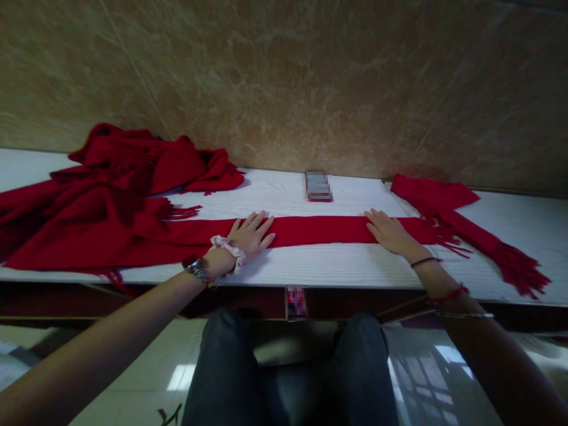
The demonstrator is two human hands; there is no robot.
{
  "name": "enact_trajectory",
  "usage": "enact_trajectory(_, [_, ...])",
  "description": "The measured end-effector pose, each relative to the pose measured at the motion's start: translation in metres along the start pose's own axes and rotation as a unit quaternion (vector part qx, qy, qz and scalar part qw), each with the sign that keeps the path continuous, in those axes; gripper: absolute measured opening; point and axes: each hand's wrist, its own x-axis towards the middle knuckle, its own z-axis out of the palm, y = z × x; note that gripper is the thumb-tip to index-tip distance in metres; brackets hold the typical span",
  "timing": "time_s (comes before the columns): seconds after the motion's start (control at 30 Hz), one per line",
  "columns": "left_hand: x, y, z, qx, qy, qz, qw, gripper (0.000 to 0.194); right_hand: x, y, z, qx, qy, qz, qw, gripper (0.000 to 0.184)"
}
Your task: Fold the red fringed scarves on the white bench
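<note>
A red fringed scarf lies stretched lengthwise over the white table as a long flat strip. My left hand rests flat on it with fingers spread, left of the middle. Farther right, my right hand lies palm down on the same scarf near its fringed end, fingers outstretched. Between the two hands the fabric looks smooth. On the left the strip runs to a heap of crumpled red scarves; where one ends and another begins is hard to tell.
Another red scarf lies bent at the right, its fringe toward the front edge. A small blurred-out rectangular object sits near the wall. The white table is narrow, with my knees below its front edge.
</note>
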Motion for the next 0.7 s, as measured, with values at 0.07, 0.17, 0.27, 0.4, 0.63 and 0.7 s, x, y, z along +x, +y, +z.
enact_trajectory(0.07, [0.0,0.0,0.002,0.001,0.007,-0.002,1.0,0.052,0.009,-0.025,-0.008,0.018,0.007,-0.02,1.0,0.048])
enact_trajectory(0.17, [0.002,0.0,0.005,-0.003,0.016,0.004,1.0,0.052,0.028,-0.079,-0.019,0.072,0.001,-0.116,0.991,0.049])
enact_trajectory(0.27, [0.001,-0.001,0.007,-0.01,0.023,0.003,1.0,0.052,0.044,-0.131,-0.019,0.093,-0.018,-0.218,0.971,0.051])
enact_trajectory(0.4, [-0.005,-0.007,0.003,-0.027,-0.004,-0.035,0.999,0.053,0.049,-0.162,-0.007,0.082,-0.053,-0.266,0.959,0.049])
enact_trajectory(0.63, [-0.031,-0.051,0.001,-0.036,-0.028,-0.133,0.99,0.054,0.04,-0.152,-0.005,0.06,-0.044,-0.258,0.963,0.049])
enact_trajectory(0.7, [-0.037,-0.067,0.004,-0.023,-0.029,-0.154,0.987,0.055,0.038,-0.152,-0.005,0.057,-0.046,-0.255,0.964,0.049])
